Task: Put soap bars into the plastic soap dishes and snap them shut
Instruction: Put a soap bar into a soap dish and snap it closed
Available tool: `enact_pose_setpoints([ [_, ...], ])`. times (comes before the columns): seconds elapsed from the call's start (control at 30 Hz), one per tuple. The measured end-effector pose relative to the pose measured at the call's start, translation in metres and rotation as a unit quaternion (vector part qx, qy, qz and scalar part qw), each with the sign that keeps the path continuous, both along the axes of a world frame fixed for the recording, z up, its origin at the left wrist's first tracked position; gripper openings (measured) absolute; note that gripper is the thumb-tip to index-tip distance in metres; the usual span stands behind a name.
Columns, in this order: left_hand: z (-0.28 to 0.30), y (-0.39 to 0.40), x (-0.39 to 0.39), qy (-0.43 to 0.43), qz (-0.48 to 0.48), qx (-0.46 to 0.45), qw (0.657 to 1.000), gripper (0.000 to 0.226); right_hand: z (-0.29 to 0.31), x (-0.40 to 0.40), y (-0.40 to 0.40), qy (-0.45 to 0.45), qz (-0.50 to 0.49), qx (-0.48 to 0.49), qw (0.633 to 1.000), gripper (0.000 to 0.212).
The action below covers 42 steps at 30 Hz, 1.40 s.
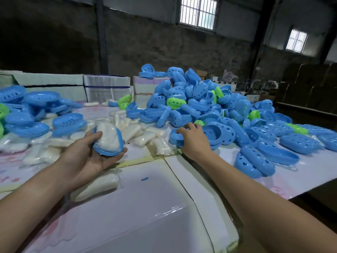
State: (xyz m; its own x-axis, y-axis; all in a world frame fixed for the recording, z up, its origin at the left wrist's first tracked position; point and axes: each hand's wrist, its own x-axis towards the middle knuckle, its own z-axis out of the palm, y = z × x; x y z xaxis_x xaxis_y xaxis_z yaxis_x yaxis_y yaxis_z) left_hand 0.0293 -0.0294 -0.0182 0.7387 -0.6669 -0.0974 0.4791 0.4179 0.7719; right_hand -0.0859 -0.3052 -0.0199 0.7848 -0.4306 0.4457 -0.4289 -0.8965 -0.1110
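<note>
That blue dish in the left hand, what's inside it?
A wrapped white soap bar fills the blue dish held by the left hand. The dish's floor is covered by the soap, and no lid is on yet.

A packing floor in a warehouse-like building was indicated by bare brick walls (pixel 164 42) and barred windows (pixel 197 12). Beneath the windows, blue soap dish halves (pixel 191 99) were heaped, with cardboard cartons (pixel 310 84) stacked to their right.
</note>
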Motion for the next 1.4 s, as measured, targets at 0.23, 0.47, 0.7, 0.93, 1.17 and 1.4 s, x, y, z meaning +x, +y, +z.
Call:
enact_pose_setpoints([
  [0.23,0.004,0.002,0.000,0.009,0.010,0.000,1.000,0.039,0.013,0.033,0.025,-0.142,0.153,0.052,0.976,0.050],
  [0.47,0.005,0.005,0.000,0.020,0.039,-0.010,0.999,0.039,0.061,0.069,0.098,-0.395,0.218,0.463,0.763,0.056],
  [0.7,0.006,-0.002,0.005,0.080,0.107,-0.034,0.990,0.024,0.042,0.086,0.120,-0.297,0.287,0.832,0.370,0.059],
  [0.93,0.005,-0.004,0.007,0.037,0.153,-0.037,0.987,0.025,0.023,0.091,0.134,-0.147,0.316,0.663,0.662,0.050],
  [1.17,0.011,0.007,0.007,0.029,0.129,-0.030,0.991,0.043,0.016,0.085,0.133,-0.108,0.316,0.429,0.839,0.064],
  [1.4,0.014,0.009,0.004,0.036,0.096,-0.081,0.991,0.039,0.016,0.081,0.137,-0.161,0.307,0.477,0.808,0.060],
])
